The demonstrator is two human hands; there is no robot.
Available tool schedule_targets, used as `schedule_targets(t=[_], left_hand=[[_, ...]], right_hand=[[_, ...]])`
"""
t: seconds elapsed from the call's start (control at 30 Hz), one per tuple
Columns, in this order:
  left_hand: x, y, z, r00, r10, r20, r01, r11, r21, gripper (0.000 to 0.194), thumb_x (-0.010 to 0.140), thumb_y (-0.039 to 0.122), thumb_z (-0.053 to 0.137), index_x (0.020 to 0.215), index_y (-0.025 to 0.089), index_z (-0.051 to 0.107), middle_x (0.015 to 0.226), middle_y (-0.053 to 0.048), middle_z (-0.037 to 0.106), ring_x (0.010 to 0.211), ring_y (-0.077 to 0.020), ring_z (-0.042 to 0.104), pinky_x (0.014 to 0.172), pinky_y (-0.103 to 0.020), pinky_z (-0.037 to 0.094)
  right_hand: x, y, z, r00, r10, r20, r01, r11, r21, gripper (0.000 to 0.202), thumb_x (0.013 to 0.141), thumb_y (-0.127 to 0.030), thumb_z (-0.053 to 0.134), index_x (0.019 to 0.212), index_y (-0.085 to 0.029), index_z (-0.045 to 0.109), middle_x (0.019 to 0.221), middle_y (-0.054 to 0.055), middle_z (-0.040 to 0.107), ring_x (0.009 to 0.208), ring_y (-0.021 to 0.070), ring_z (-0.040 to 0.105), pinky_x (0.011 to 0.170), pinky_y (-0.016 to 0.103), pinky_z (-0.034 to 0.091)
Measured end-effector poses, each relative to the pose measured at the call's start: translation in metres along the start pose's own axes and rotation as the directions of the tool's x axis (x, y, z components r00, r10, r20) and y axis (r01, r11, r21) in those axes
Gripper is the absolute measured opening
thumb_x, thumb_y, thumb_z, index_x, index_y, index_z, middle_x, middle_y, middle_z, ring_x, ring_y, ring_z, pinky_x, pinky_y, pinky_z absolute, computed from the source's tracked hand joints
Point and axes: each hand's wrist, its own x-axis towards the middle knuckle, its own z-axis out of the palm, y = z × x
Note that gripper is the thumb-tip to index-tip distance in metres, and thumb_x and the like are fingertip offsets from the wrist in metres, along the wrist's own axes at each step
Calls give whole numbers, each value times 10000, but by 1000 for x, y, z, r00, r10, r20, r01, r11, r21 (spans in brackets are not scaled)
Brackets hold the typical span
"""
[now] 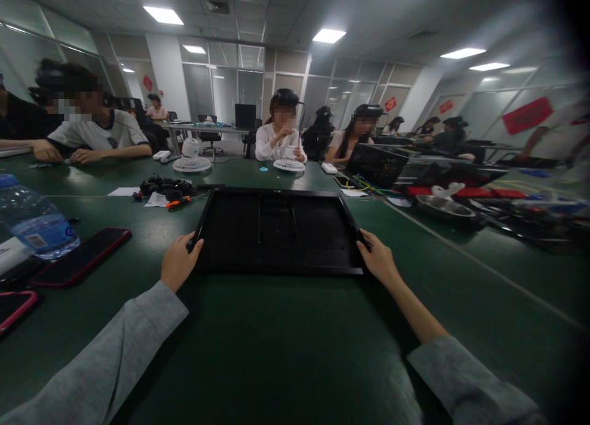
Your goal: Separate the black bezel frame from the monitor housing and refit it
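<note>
Monitor housing (279, 231), black + rectangular, spans the gap b/w the two hands, straight ahead of the wearer, approx. mid-view. L hand (181, 260) grips its L short side: thumb on top of the rim, fingers round the outer edge. R hand (380, 260) does likewise on the R short side, thumb over the rim, other fingers mostly hidden. Both hold it nearer the close end, so much of the housing extends past them, away from the wearer; its near long edge runs b/w the heels of the hands. Raised rim all round, shallow inside facing up, w/ a recessed bracket area mid-panel toward the far edge. It's over the dark green counter (286, 345); can't tell if the underside rests flush or is tipped up a bit, light's too dim. Forearms enter from the lower corners in grey sleeves (124, 339).

Past the far L corner: orange-handled tool (179, 203), just beside a heap of black gear (166, 186) + white paper (157, 200). L of the L hand, apart from it: red-edged phone (87, 256), water bottle (46, 237) next to it, pink-edged phone (16, 305) closer in. Beyond the R hand, farther R: metal bowl (445, 208); coloured wires (364, 186) near the far R corner. Opp. side: person in white top (271, 142), one hand up nr the face, w/ white fan (289, 165) in front.
</note>
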Motion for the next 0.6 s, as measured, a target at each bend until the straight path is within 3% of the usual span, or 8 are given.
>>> schedule_targets(t=[0.33, 0.6], left_hand=[[-4, 7, -4, 1000, 1, -9, -1, 999, 39, 500, 957, 424, 410, 1318, 138, 603, 1232, -154, 678, 1052, -298, 659, 909, -426, 504], [-5, 14, -9, 998, -67, -6, 67, 998, 20, 493, 945, 431, 436, 1305, 152, 624, 1116, -142, 729, 998, -307, 688, 886, -434, 513]], right_hand=[[2, 3, 4, 999, 24, 42, -28, 996, 84, 560, 877, -412, 513, 1374, -157, 548, 1253, 143, 668, 1147, 298, 642, 1011, 484, 487], [0, -5, -1, 999, -3, 33, 5, 998, -56, 558, 903, -423, 449, 1383, -153, 540, 1168, 143, 700, 1068, 310, 669, 951, 489, 512]])
